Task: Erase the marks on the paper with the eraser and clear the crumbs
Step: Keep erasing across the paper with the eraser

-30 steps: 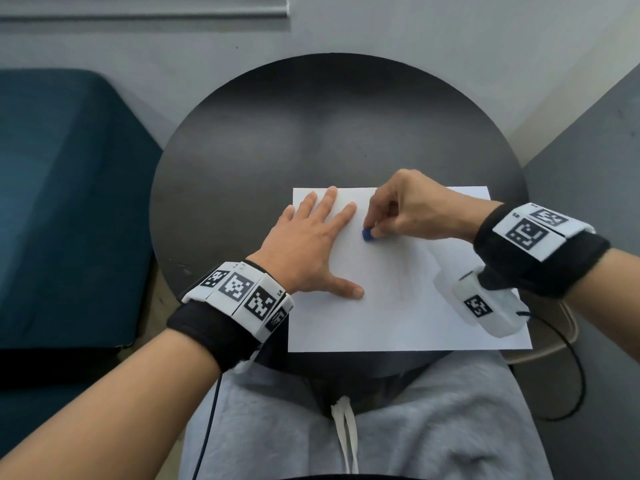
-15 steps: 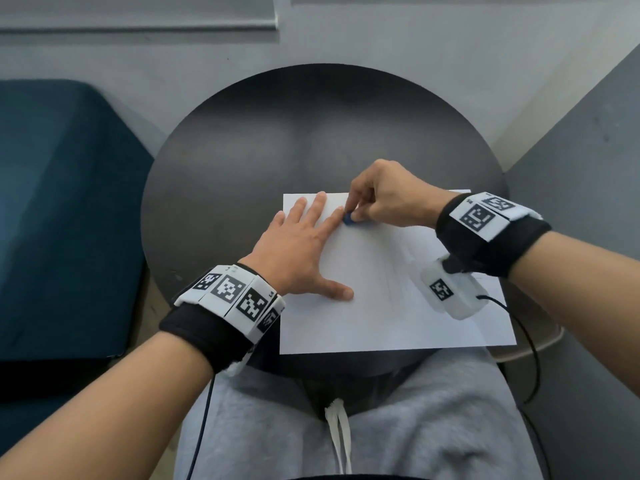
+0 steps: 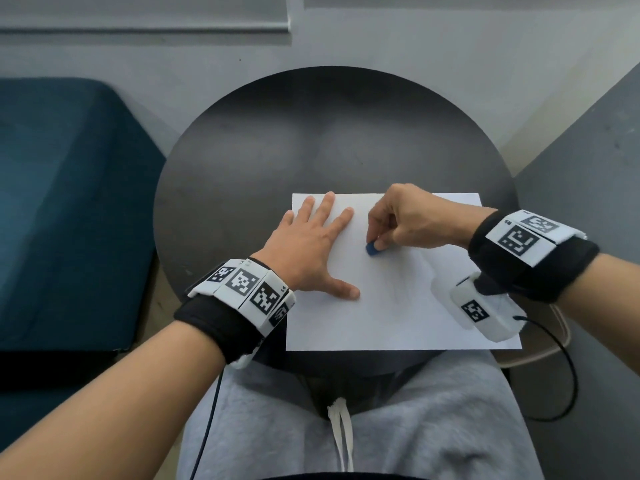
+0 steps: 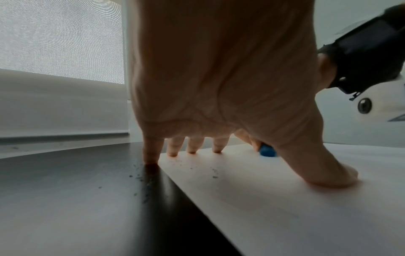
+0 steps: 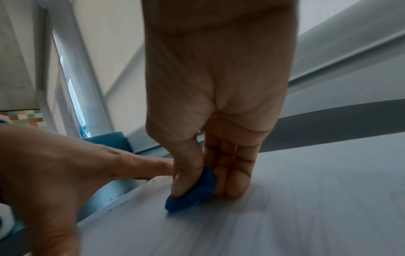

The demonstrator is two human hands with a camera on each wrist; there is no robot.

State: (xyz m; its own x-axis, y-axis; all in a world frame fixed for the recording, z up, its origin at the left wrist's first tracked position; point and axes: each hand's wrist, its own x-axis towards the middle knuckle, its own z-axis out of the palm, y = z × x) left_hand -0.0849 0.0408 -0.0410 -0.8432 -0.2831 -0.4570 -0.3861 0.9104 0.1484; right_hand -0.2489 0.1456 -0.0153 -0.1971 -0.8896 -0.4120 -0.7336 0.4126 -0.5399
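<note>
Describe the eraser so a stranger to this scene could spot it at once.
Start at the round dark table and find the white sheet of paper on its near right part. Near the sheet's middle, the right hand pinches a small blue eraser against the paper, beside the flat left hand. It is the only blue thing on the sheet.

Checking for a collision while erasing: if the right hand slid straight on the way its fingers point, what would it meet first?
Probably the left hand's index finger, pressed flat on the paper just beyond the eraser.
</note>
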